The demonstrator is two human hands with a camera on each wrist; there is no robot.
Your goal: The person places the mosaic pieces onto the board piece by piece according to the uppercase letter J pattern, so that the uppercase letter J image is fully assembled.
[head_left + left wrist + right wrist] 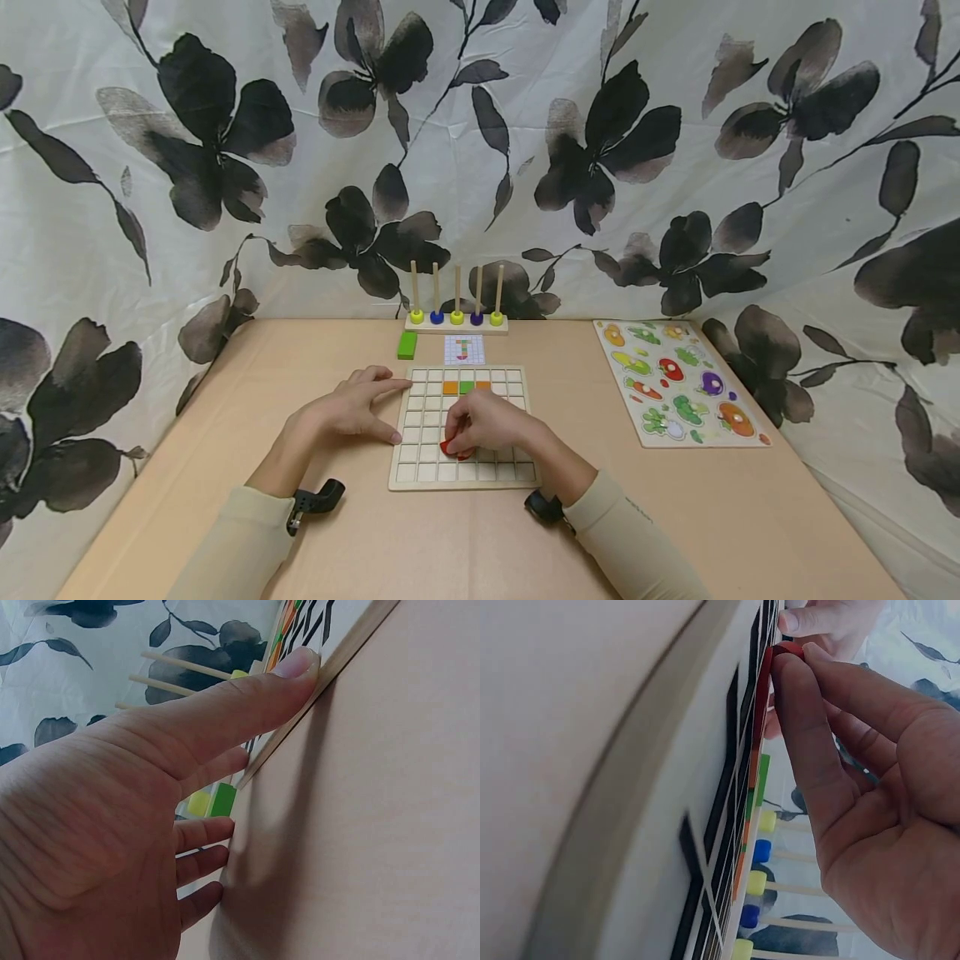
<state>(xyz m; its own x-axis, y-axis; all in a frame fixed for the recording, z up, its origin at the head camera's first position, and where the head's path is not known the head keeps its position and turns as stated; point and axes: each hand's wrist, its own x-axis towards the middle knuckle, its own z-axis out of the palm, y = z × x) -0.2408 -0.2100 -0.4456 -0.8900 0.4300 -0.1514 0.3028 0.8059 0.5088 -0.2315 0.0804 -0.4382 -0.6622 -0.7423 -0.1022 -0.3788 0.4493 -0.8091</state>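
Observation:
A white grid board (427, 475) with raised square cells lies on the table, holding orange (450, 387) and green (467, 387) squares in an upper row. Over its lower middle, my right hand (487, 421) pinches a small red piece (789, 649) between thumb and fingertips. More red (761, 697) shows on the board just under those fingertips. My left hand (352, 406) is spread at the board's left side, its thumb (296, 667) right at the edge and index finger reaching the upper left corner. Part of the grid is hidden under the right hand.
Behind the board lie a small card with a coloured pattern (474, 341) and a green block (407, 345). A peg stand (450, 328) with yellow and blue beads is at the table's back edge. A vegetable picture board (652, 383) lies to the right.

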